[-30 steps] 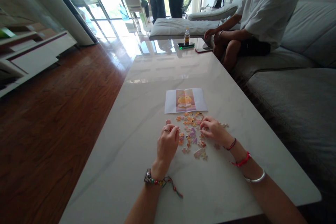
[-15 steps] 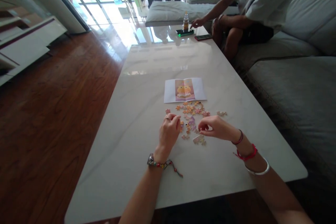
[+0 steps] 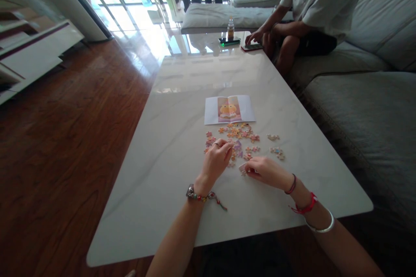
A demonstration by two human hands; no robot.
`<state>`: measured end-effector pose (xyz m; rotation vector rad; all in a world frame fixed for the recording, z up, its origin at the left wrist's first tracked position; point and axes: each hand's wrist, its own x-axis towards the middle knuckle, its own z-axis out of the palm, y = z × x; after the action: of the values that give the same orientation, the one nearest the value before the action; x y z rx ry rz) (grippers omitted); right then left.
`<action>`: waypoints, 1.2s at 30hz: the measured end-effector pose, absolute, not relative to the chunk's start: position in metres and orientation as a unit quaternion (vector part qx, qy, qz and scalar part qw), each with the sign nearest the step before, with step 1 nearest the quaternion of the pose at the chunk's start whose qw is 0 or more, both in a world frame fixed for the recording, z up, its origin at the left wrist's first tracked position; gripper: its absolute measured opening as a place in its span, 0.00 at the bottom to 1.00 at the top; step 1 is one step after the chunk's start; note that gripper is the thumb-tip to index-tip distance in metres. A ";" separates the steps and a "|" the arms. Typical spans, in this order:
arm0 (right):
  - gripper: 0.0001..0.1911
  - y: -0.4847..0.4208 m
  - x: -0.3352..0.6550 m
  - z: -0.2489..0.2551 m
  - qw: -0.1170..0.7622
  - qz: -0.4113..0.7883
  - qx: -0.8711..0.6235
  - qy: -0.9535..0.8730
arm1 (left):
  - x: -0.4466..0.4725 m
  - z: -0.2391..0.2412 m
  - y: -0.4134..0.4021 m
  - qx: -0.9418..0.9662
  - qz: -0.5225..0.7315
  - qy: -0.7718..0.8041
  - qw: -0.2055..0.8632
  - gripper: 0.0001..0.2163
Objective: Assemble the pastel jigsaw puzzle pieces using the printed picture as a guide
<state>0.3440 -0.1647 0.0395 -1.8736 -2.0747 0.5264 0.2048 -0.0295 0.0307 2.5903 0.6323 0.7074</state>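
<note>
Loose jigsaw puzzle pieces (image 3: pixel 239 132) in orange, pink and purple lie spread on the white table around both hands. My left hand (image 3: pixel 216 160) is over the left part of the spread, its thumb and fingers pinched together; whether a piece is between them is hidden. Lower right, my right hand (image 3: pixel 266 171) has its fingertips closed on a pale puzzle piece (image 3: pixel 242 168) at the near edge of the spread. Behind the pieces lies a creased paper sheet (image 3: pixel 212 110) with a printed picture of a round yellow figure.
Small groups of pale pieces (image 3: pixel 277 151) lie right of my right hand. At the table's far end are a bottle (image 3: pixel 230 29), a dark device with a green light (image 3: pixel 229 41) and a phone (image 3: pixel 251 46) under a seated person's hand (image 3: pixel 255 37). A grey sofa (image 3: pixel 364 104) runs along the right.
My right hand has moved down and toward me, onto the pale piece. My left hand has shifted slightly right, uncovering pieces on its left. The other person's hand has moved onto the phone.
</note>
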 end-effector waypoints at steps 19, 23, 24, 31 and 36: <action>0.09 -0.181 0.293 0.045 0.427 0.127 -0.808 -0.386 | 0.209 0.036 -0.051 0.729 0.068 0.160 0.662 0.09; 0.07 -0.182 0.298 0.046 0.449 0.218 -0.773 -0.391 | 0.209 0.033 -0.047 0.693 0.061 0.152 0.703 0.08; 0.08 -0.183 0.301 0.046 0.456 0.236 -0.765 -0.388 | 0.209 0.032 -0.046 0.688 0.056 0.146 0.709 0.08; 0.08 -0.186 0.307 0.041 0.415 0.239 -0.755 -0.448 | 0.207 0.028 -0.042 0.786 0.057 0.148 0.598 0.04; 0.06 -0.185 0.308 0.034 0.359 0.178 -0.765 -0.504 | 0.205 0.031 -0.037 0.876 0.116 0.172 0.436 0.03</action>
<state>0.3083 -0.1847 0.0344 -1.9742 -1.2990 0.4585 0.2049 -0.0372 0.0314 2.1789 0.4283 0.2897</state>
